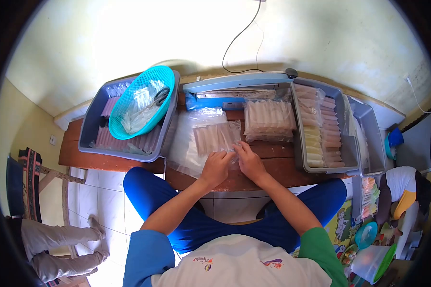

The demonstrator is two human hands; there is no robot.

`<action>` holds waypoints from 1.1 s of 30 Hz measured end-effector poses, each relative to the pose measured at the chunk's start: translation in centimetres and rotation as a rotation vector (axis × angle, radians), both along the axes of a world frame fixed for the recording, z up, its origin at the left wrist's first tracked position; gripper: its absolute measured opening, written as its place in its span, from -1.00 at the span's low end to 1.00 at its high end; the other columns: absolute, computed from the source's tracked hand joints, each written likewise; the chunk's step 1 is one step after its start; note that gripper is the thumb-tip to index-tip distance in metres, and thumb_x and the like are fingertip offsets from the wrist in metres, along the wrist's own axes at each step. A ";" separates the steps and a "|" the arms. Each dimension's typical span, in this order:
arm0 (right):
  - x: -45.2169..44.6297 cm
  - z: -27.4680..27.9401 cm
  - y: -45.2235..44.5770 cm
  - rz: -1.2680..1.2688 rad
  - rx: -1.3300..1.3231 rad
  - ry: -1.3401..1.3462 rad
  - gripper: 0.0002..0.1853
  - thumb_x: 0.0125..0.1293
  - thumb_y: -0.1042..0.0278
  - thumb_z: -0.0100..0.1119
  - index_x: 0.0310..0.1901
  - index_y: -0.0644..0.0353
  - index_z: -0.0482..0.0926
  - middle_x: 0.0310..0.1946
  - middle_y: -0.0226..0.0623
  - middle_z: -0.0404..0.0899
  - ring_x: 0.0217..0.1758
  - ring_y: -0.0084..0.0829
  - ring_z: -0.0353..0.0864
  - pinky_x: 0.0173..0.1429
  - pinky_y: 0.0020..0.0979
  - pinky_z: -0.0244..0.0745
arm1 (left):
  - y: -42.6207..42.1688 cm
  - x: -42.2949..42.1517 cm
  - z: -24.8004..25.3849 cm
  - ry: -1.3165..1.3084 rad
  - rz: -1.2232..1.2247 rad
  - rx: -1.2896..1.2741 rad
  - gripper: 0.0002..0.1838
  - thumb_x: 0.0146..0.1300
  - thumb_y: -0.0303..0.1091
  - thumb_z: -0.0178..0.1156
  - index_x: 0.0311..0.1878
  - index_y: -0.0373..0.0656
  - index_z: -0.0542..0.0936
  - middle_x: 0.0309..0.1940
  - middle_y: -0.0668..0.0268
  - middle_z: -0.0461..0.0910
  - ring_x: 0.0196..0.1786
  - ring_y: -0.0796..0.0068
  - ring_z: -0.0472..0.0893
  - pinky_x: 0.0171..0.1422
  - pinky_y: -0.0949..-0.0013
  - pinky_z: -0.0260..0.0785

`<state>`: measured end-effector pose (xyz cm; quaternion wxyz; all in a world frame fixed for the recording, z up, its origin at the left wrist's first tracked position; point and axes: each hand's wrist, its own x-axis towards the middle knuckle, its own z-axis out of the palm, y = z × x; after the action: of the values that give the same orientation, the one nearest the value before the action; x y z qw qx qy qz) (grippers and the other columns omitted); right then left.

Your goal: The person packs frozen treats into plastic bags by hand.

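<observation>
In front of me on the wooden table, a clear plastic bag [213, 137] holds a row of pinkish-brown, tube-shaped sticks. My left hand [217, 167] is closed at the bag's near right end, its fingers pinching the plastic. Close beside it, my right hand [250, 163] grips the same loose end with fingertips together. Beneath the bag and to its left lie flat clear plastic bags [182, 150]. A stack of filled bags [269, 120] rests just beyond my right hand. Behind these stands a long blue bag sealer [234, 87] with a black knob.
On the left, a grey tub [86, 136] of wrapped sticks bears a turquoise basket [116, 126] with plastic and scissors [161, 96]. Another grey tub [305, 160] with pink and yellow sticks stands right. One person's legs [67, 239] show at left; another person [401, 184] bends at right.
</observation>
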<state>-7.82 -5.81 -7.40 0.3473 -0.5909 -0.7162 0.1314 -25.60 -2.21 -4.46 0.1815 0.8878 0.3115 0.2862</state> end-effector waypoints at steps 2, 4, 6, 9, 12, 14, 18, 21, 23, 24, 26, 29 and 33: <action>0.2 0.6 -0.7 0.015 -0.022 -0.008 -0.47 0.17 0.64 0.06 0.22 0.14 0.44 0.27 0.03 0.39 0.10 0.11 0.60 0.10 -0.06 0.60 | -0.2 -0.1 0.2 0.042 0.034 -0.001 -0.51 -0.05 -0.66 0.11 0.04 -0.13 0.58 -0.33 0.19 0.53 -0.17 0.10 0.55 0.00 0.13 0.32; 0.4 1.0 -1.5 0.008 -0.023 -0.014 -0.48 0.17 0.63 0.07 0.21 0.14 0.45 0.27 0.03 0.40 0.10 0.10 0.60 0.09 -0.06 0.60 | -0.3 -0.3 0.7 0.077 0.031 -0.026 -0.49 -0.06 -0.66 0.12 0.05 -0.14 0.58 -0.32 0.18 0.53 -0.16 0.09 0.55 0.00 0.13 0.33; 0.6 1.1 -2.3 0.000 -0.029 -0.021 -0.49 0.16 0.62 0.07 0.20 0.14 0.46 0.26 0.03 0.40 0.11 0.10 0.60 0.09 -0.07 0.61 | -0.5 -0.5 0.6 0.113 0.027 -0.054 -0.48 -0.07 -0.66 0.14 0.06 -0.14 0.58 -0.32 0.18 0.53 -0.16 0.07 0.55 0.00 0.13 0.33; 1.0 1.6 -3.4 -0.008 -0.024 -0.028 -0.52 0.18 0.57 0.11 0.18 0.15 0.47 0.26 0.03 0.40 0.09 0.07 0.61 0.07 -0.09 0.62 | -0.7 -0.2 0.5 0.156 0.027 -0.030 -0.51 0.00 -0.62 0.16 0.08 -0.10 0.57 -0.31 0.19 0.53 -0.18 0.13 0.57 -0.05 0.15 0.30; 1.7 3.3 -4.6 -0.025 -0.043 -0.017 -0.55 0.21 0.52 0.15 0.17 0.17 0.47 0.24 0.02 0.42 0.07 0.03 0.63 0.04 -0.12 0.63 | -1.2 0.7 2.0 0.113 -0.028 -0.083 -0.55 0.05 -0.57 0.22 0.08 -0.10 0.56 -0.31 0.20 0.53 -0.19 0.13 0.57 -0.06 0.13 0.30; 2.6 5.1 -5.0 -0.046 0.052 -0.026 -0.60 0.21 0.48 0.19 0.12 0.18 0.51 0.18 -0.05 0.48 0.03 -0.04 0.65 -0.01 -0.15 0.65 | -1.5 2.0 3.2 -0.023 -0.051 -0.212 -0.60 0.12 -0.50 0.28 0.07 -0.12 0.56 -0.30 0.19 0.54 -0.21 0.14 0.57 -0.11 0.14 0.34; 5.4 7.9 -6.1 -0.113 0.149 -0.032 -0.68 0.19 0.50 0.21 0.01 0.19 0.57 0.04 -0.12 0.57 -0.03 -0.09 0.67 -0.08 -0.18 0.64 | -2.1 5.2 5.5 -0.071 -0.070 -0.323 -0.65 0.15 -0.45 0.33 0.03 -0.16 0.57 -0.24 0.18 0.56 -0.16 0.14 0.59 -0.09 0.17 0.41; 9.2 9.3 -7.0 -0.190 0.229 -0.048 -0.75 0.17 0.53 0.22 -0.09 0.20 0.61 -0.10 -0.17 0.62 -0.08 -0.10 0.67 -0.08 -0.18 0.62 | -2.2 9.0 6.2 -0.238 -0.170 -0.328 -0.65 0.13 -0.48 0.36 0.01 -0.24 0.59 -0.20 0.15 0.59 -0.15 0.22 0.63 -0.05 0.27 0.47; 12.8 9.6 -7.5 -0.283 0.319 -0.114 -0.78 0.14 0.56 0.22 -0.15 0.20 0.62 -0.20 -0.16 0.63 -0.12 -0.09 0.64 -0.05 -0.17 0.58 | -2.3 11.7 6.7 -0.274 -0.253 -0.336 -0.67 0.14 -0.49 0.36 -0.01 -0.26 0.59 -0.12 0.13 0.62 -0.06 0.22 0.65 0.02 0.27 0.48; 14.8 9.5 -8.1 -0.338 0.287 -0.163 -0.79 0.12 0.56 0.22 -0.16 0.20 0.63 -0.23 -0.15 0.62 -0.12 -0.08 0.63 -0.04 -0.15 0.56 | -2.3 13.2 6.8 -0.270 -0.266 -0.344 -0.67 0.14 -0.49 0.36 -0.01 -0.26 0.59 -0.12 0.13 0.62 -0.06 0.22 0.65 0.02 0.27 0.48; 19.3 8.9 -9.1 -0.431 0.260 -0.256 -0.82 0.11 0.57 0.22 -0.21 0.20 0.64 -0.29 -0.15 0.61 -0.13 -0.08 0.61 -0.03 -0.14 0.53 | -2.4 16.1 6.8 -0.349 -0.329 -0.275 -0.68 0.14 -0.49 0.35 -0.02 -0.25 0.59 -0.12 0.12 0.61 -0.04 0.16 0.64 0.04 0.24 0.48; 24.5 8.6 -11.1 -0.531 0.232 -0.291 -0.87 0.11 0.56 0.21 -0.27 0.21 0.66 -0.33 -0.13 0.62 -0.15 -0.07 0.62 -0.04 -0.13 0.52 | -2.7 19.9 6.6 -0.346 -0.389 -0.270 -0.70 0.15 -0.47 0.34 -0.03 -0.22 0.60 -0.11 0.10 0.61 -0.03 0.07 0.62 0.06 0.20 0.48; 28.3 8.7 -12.3 -0.705 -0.102 -0.098 -0.87 0.12 0.53 0.18 -0.34 0.19 0.72 -0.33 -0.07 0.69 -0.17 -0.02 0.67 -0.04 -0.16 0.56 | -3.1 24.5 6.1 -0.283 -0.432 -0.259 -0.73 0.17 -0.42 0.32 -0.04 -0.18 0.61 -0.12 0.09 0.62 -0.01 0.01 0.60 0.09 0.17 0.47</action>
<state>20.52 -18.07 1.27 0.3065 -0.8239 -0.4766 0.0105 -1.11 -5.29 1.60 0.3918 0.8542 0.1207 0.3197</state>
